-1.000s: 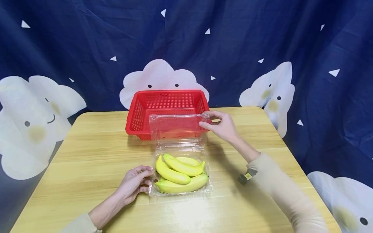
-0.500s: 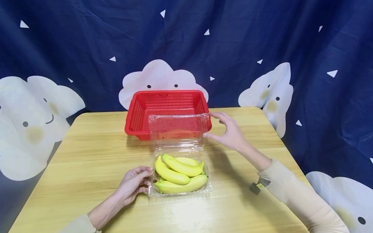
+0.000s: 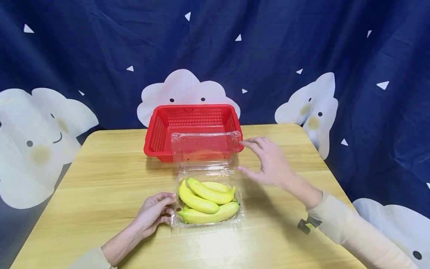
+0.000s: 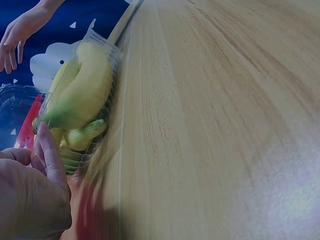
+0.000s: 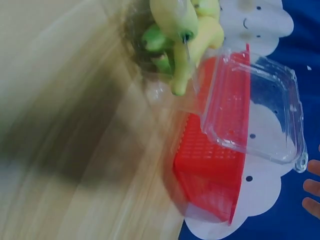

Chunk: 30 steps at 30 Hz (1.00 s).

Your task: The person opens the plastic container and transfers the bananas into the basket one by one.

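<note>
Drawn away from the lid since 1 second ago, the right hand (image 3: 272, 162) is now held just beside the clear lid (image 3: 205, 147), with its fingers spread wide and nothing gripped. By the thumb and fingers of the left hand (image 3: 153, 215), the left edge of the clear container (image 3: 240, 218) is pinched. Yellow bananas (image 3: 211, 192) are piled inside it on the wooden table (image 3: 100, 179), before the red basket (image 3: 196, 118).

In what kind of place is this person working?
Probably indoors, perhaps a staged recording corner: a navy curtain with cloud prints hangs behind a wood-grain table, where a clear clamshell of bananas lies open.
</note>
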### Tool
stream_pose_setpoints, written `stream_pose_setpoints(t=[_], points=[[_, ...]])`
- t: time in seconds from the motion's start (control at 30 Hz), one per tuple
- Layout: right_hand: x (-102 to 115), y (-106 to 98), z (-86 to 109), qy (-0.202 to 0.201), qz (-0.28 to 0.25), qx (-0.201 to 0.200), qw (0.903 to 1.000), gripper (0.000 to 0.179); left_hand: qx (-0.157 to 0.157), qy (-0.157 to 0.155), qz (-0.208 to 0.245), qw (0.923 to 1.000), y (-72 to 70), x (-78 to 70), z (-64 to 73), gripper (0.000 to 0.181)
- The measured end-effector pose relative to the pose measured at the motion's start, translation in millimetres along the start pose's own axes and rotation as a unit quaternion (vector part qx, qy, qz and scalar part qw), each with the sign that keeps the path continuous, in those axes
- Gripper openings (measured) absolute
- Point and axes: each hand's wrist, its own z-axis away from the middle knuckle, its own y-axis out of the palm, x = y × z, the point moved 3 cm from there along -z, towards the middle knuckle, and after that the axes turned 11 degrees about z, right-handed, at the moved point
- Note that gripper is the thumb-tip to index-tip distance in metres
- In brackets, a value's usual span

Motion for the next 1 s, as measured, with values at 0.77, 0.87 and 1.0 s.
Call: stream_pose_setpoints(t=[0.77,0.87,1.0], points=[[39.3,38.9,19.5,-0.128,0.048,0.050,0.9894,0.071,0.008,0.000,-0.003,1.0000,-0.1,0.7,0.9,0.013],[42.6,44.8,22.1,-0.131,0.055,0.062,0.9878,0.071,0.003,0.001,-0.005,1.0000,-0.1,1.1,0.2,0.015],[46.9,52.4,26.1,-0.135,0.061,0.088,0.9850,0.071,-0.005,0.001,-0.009,1.0000,0.3,1.2,-0.2,0.019]])
